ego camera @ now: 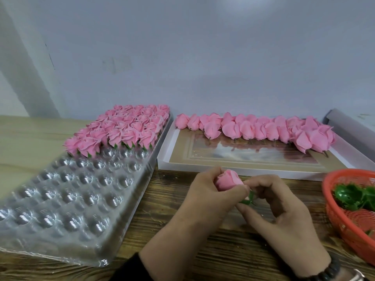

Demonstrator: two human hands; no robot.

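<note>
Rose first: where is it?

I see the pink rose (229, 180) held up just above the tabletop (172, 209), in front of the white box (243, 169). My left grip (205, 191) is curled tight round the bud.

And your other side?

My right grip (284, 207) is pinched together on the green leaf cup (250, 198), right under the bud. The two grips touch each other there.

What is on your left?

A clear plastic tray (67, 199) with rows of round dips. Pink roses (121, 128) stand packed side by side in its far rows, with green showing at their bottoms. The tray is well apart from my left grip.

And behind the grips?

The white box lies flat on the tabletop, just beside the tray. Loose pink buds (253, 128) lie in a long row along its far side, with their little stems pointing toward me.

On the right?

A red basket (345, 220) sits near my right grip but does not touch it. I can see more green leaf cups (349, 196) inside it. A dark bead band (328, 270) is on my right wrist.
</note>
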